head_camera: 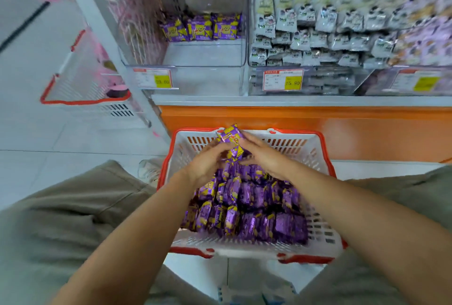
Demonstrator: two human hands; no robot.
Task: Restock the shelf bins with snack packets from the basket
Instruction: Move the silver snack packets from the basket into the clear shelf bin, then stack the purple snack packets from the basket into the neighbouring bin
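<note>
A white basket with a red rim (325, 158) sits on the floor before the shelf, holding several purple and yellow snack packets (247, 209). Above its far end, my left hand (206, 164) and my right hand (265, 155) together hold a small bunch of purple packets (232, 141), one hand on each side. The clear shelf bin (208, 58) straight ahead has three of the same purple packets (201, 27) standing at its back and a bare floor in front of them.
The neighbouring clear bin (303, 36) on the right is heaped with white packets. An orange shelf base (318, 128) runs behind the basket. A second red-rimmed white basket (85, 84) stands at the left on the tiled floor. My knees flank the basket.
</note>
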